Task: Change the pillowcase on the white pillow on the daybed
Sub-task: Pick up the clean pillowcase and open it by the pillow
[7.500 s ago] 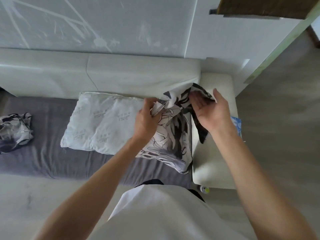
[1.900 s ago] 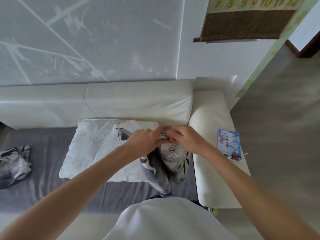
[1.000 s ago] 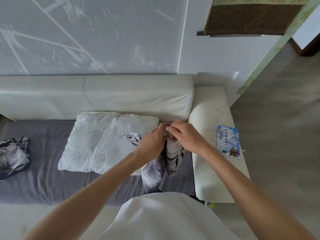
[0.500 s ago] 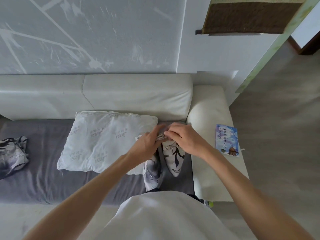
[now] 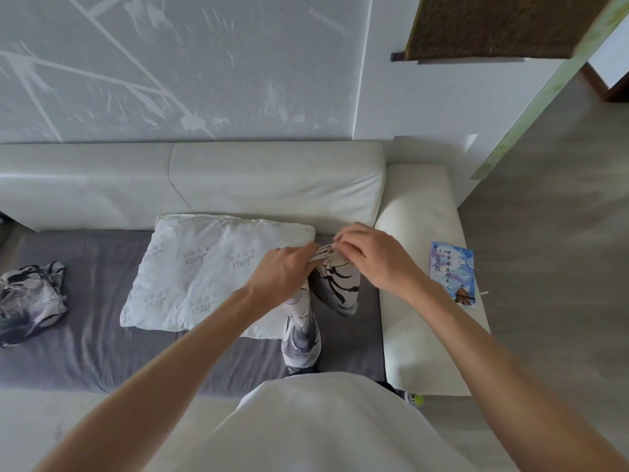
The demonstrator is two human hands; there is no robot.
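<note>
- Head view: the white pillow (image 5: 218,270) lies bare on the grey sheet (image 5: 85,335) of the daybed (image 5: 272,178), left of the frame's centre, its far edge close to the cream back cushion.
- The patterned pillowcase (image 5: 332,284), black and white, is bunched at the pillow's right end, at the centre of the frame, and hangs down in two folds toward the person's white shirt (image 5: 323,430).
- The left hand (image 5: 284,272) comes in from the lower left and pinches the top edge of the pillowcase with curled fingers; its knuckles lie over the pillow's right corner.
- The right hand (image 5: 371,253) comes in from the lower right and grips the same top edge, fingers curled down on the cloth.
- The two hands are close together, nearly touching at the fingertips, with the gathered rim of the cloth between them.
- The pillow is just left of both hands; whether its corner is inside the pillowcase cannot be told.
- A second crumpled patterned cloth (image 5: 30,298) lies on the sheet at the left edge of the frame, well apart from the pillow.
- A small blue booklet (image 5: 452,272) rests on the cream armrest (image 5: 422,206) at the right of the frame, beside the right forearm.
</note>
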